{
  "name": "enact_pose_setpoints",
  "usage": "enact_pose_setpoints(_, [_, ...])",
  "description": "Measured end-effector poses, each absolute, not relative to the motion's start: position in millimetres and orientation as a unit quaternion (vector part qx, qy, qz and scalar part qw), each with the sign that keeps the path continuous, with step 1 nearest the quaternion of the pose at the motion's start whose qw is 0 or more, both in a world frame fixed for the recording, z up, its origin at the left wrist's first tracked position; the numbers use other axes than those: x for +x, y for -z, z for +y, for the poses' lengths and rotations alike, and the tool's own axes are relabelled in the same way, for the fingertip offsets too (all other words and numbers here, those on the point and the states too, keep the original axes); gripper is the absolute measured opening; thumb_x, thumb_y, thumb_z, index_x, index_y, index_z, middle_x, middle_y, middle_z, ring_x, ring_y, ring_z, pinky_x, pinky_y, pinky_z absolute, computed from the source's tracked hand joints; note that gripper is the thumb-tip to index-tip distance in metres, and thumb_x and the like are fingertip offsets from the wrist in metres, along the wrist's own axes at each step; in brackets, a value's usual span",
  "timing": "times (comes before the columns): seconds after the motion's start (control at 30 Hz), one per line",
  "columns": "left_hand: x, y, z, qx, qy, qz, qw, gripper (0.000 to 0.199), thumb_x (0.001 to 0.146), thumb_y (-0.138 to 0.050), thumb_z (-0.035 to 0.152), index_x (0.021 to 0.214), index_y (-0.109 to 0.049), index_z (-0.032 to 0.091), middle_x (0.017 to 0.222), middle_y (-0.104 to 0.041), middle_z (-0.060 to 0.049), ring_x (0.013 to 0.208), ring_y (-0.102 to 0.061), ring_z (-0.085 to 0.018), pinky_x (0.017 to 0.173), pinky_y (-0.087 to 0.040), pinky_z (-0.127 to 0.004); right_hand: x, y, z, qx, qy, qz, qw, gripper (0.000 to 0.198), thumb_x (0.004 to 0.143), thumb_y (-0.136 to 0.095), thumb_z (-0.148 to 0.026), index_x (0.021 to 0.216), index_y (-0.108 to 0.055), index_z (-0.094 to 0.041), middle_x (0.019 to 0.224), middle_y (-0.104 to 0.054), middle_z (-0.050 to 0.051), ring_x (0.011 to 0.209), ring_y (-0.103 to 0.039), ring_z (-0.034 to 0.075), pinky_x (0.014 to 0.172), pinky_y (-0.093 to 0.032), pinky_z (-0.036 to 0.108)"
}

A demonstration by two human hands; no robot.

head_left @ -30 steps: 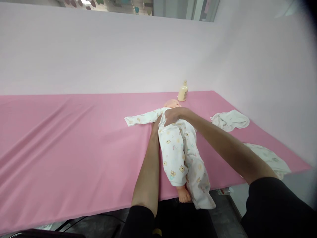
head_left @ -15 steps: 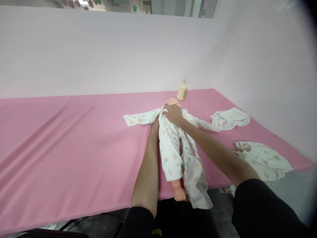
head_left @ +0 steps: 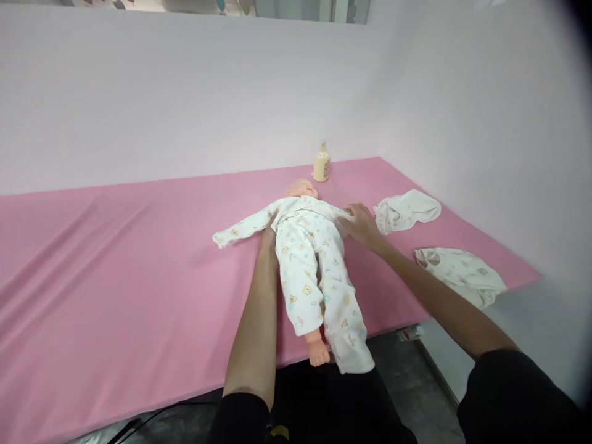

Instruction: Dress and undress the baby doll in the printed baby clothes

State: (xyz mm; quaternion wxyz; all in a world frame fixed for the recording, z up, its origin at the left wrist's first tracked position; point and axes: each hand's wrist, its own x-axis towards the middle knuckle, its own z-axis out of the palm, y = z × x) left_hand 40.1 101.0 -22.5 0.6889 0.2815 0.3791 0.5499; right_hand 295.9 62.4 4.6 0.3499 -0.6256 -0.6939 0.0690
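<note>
A baby doll (head_left: 303, 187) lies on its back on the pink sheet, its head toward the wall. Its printed white shirt (head_left: 303, 206) covers the chest, with one sleeve stretched out to the left. Printed white trousers (head_left: 300, 271) cover both legs; one bare foot shows, the other trouser leg hangs past the table edge. My left hand (head_left: 269, 234) grips the doll's side under the arm, its fingers partly hidden by the cloth. Closed on the shirt's right-hand sleeve is my right hand (head_left: 363, 227), beside the doll's shoulder.
A pump bottle (head_left: 321, 165) stands near the wall behind the doll's head. To the right lie a crumpled white cloth (head_left: 407, 211) and a printed cloth (head_left: 462, 274) by the edge. The pink sheet (head_left: 139, 277) has long creases at left.
My right hand has moved from the doll's upper chest to the right-hand sleeve. The shirt now lies flatter across the chest. My left hand stays at the doll's side; the view has shifted right.
</note>
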Motion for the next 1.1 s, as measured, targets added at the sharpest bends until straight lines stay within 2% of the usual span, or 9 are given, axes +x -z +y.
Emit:
enact_pose_setpoints(0.17, [32,11,83,0.318,-0.525,0.434,0.660,0.030,0.099,-0.054,0.038,0.115,-0.064,0.016,0.100,-0.074,-0.008,0.109,-0.066,-0.024,0.099,-0.054,-0.038,315,16,70,-0.621,-0.098,-0.737,0.248,0.049,0.086,-0.064,-0.041,0.128,-0.060,-0.015,0.134,-0.054,0.017,0.122,-0.049,0.034,0.105,-0.039,0.047])
enact_pose_setpoints(0.27, [21,5,67,0.321,-0.509,0.494,0.628,0.019,0.098,-0.051,0.027,0.108,-0.062,0.014,0.096,-0.072,-0.007,0.102,-0.065,-0.021,0.093,-0.054,-0.034,307,14,74,-0.620,-0.048,-0.744,0.244,0.040,0.089,-0.062,-0.042,0.120,-0.064,-0.016,0.129,-0.055,0.018,0.118,-0.048,0.035,0.106,-0.036,0.049])
enact_pose_setpoints(0.37, [16,-2,47,0.365,-0.477,0.566,0.565,0.022,0.096,-0.058,0.034,0.106,-0.063,0.015,0.100,-0.071,-0.008,0.097,-0.066,-0.021,0.086,-0.055,-0.032,298,9,76,-0.604,-0.041,-0.750,0.265,0.021,0.093,-0.055,-0.034,0.098,-0.067,-0.017,0.115,-0.060,0.016,0.111,-0.051,0.032,0.103,-0.036,0.048])
enact_pose_setpoints(0.5, [29,-20,21,0.465,-0.468,0.682,0.316,0.032,0.093,-0.062,0.043,0.113,-0.058,0.019,0.122,-0.064,-0.010,0.106,-0.063,-0.020,0.087,-0.054,-0.033,295,5,78,-0.533,-0.195,-0.743,0.355,0.011,0.093,-0.053,-0.025,0.093,-0.061,-0.018,0.105,-0.065,0.009,0.098,-0.058,0.021,0.091,-0.044,0.035])
enact_pose_setpoints(0.63, [66,-43,9,0.698,-0.384,0.602,0.051,0.031,0.098,-0.055,0.037,0.124,-0.055,0.022,0.135,-0.056,-0.011,0.131,-0.049,-0.025,0.112,-0.041,-0.038,301,7,82,-0.490,-0.382,-0.666,0.413,0.053,0.084,-0.069,-0.034,0.131,-0.049,-0.021,0.120,-0.063,0.008,0.095,-0.061,0.018,0.078,-0.048,0.029])
enact_pose_setpoints(0.73, [93,-57,19,0.831,-0.233,0.505,-0.018,0.028,0.100,-0.050,0.030,0.126,-0.057,0.020,0.132,-0.060,-0.010,0.130,-0.050,-0.027,0.116,-0.036,-0.041,306,5,85,-0.454,-0.445,-0.664,0.394,0.046,0.079,-0.073,-0.033,0.120,-0.058,-0.019,0.106,-0.066,0.004,0.087,-0.060,0.017,0.072,-0.046,0.027])
enact_pose_setpoints(0.8, [108,-65,32,0.871,-0.115,0.475,-0.046,0.027,0.102,-0.045,0.030,0.120,-0.061,0.018,0.127,-0.063,-0.011,0.124,-0.054,-0.029,0.111,-0.039,-0.043,308,1,85,-0.454,-0.434,-0.681,0.377,0.021,0.081,-0.068,-0.033,0.094,-0.062,-0.018,0.088,-0.064,0.000,0.077,-0.056,0.016,0.065,-0.041,0.026])
enact_pose_setpoints(0.87, [121,-73,45,0.877,-0.022,0.475,-0.070,0.031,0.104,-0.039,0.029,0.114,-0.064,0.016,0.123,-0.064,-0.013,0.118,-0.058,-0.030,0.103,-0.045,-0.042,308,-5,84,-0.482,-0.385,-0.692,0.375,0.016,0.085,-0.061,-0.032,0.078,-0.055,-0.020,0.074,-0.056,-0.003,0.069,-0.050,0.014,0.060,-0.035,0.025])
enact_pose_setpoints(1.1, [141,-98,64,0.863,0.115,0.489,-0.050,0.025,0.097,-0.050,0.029,0.101,-0.069,0.013,0.117,-0.068,-0.018,0.102,-0.067,-0.034,0.082,-0.050,-0.039,305,-25,69,-0.552,-0.254,-0.651,0.454,0.014,0.087,-0.049,-0.021,0.076,-0.041,-0.023,0.071,-0.048,-0.004,0.069,-0.045,0.014,0.060,-0.030,0.027])
